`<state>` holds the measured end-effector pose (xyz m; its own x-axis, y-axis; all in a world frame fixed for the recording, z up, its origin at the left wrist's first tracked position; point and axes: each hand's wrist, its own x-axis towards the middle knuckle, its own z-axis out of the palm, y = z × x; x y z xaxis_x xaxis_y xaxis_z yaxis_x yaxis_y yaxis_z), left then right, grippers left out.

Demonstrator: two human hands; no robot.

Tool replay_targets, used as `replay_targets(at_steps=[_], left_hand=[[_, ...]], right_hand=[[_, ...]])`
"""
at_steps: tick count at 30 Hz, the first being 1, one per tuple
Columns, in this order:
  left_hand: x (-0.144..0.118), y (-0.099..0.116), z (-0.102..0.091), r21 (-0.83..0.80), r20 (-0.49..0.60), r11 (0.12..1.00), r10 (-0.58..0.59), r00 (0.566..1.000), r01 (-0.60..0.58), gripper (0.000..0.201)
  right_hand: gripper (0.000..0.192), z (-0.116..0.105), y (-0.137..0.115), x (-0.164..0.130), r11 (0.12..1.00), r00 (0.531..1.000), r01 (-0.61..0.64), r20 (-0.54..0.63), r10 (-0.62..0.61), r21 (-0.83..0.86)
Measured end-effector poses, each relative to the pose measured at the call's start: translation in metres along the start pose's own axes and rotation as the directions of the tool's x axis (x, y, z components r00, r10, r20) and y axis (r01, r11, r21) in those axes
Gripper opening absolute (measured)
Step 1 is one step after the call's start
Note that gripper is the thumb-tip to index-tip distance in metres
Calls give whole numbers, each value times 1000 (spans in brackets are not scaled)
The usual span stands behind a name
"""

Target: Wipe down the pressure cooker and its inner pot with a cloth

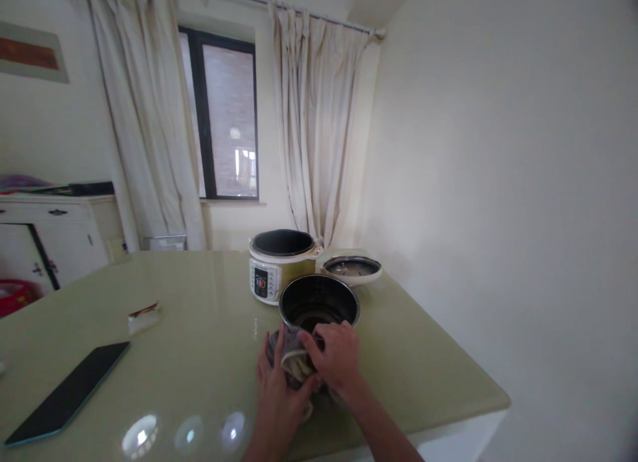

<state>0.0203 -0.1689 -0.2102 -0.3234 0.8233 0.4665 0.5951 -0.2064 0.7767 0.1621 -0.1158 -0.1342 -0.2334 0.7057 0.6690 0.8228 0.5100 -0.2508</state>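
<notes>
Stretching from the near edge to the far wall, the pale green glossy counter (199, 329) carries everything in view. At its far side, below the cream curtains (319, 123), stands the cream electric pressure cooker body (279, 266), open at the top, with its round white lid (351, 268) lying just beside it on the right. Nearer stands the dark round metal inner pot (319, 302), upright and close in front of the cooker. Against the pot's near wall sits a bunched grey cloth (294, 362). The left hand (276, 389) is clamped on the cloth from the left and below. The right hand (336, 355) lies over the cloth with fingers curled together, touching the pot's near rim. Well apart, on the near left, lies a flat black tablet (70, 392), and farther back a small white folded packet (143, 316).
</notes>
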Motion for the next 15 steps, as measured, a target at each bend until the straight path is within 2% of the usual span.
replay_targets(at_steps=[5,8,10,13,15], left_hand=[[21,-24,3,-137,-24,990,16,1000,-19,66],[29,-32,-4,-119,-59,993,13,998,-20,69],[37,-35,-11,-164,5,986,6,1000,-5,80],[60,-44,-22,-319,175,945,-13,984,69,94],[82,-53,-30,-318,166,938,-90,982,139,85]], right_hand=[[57,-7,10,-6,993,999,45,-6,-45,107],[55,-4,12,-7,993,996,77,-53,-72,89],[52,-1,12,-7,992,993,93,-76,-87,88],[51,0,13,-7,989,991,106,-91,-97,99],[52,-1,15,-8,988,990,110,-95,-100,105]])
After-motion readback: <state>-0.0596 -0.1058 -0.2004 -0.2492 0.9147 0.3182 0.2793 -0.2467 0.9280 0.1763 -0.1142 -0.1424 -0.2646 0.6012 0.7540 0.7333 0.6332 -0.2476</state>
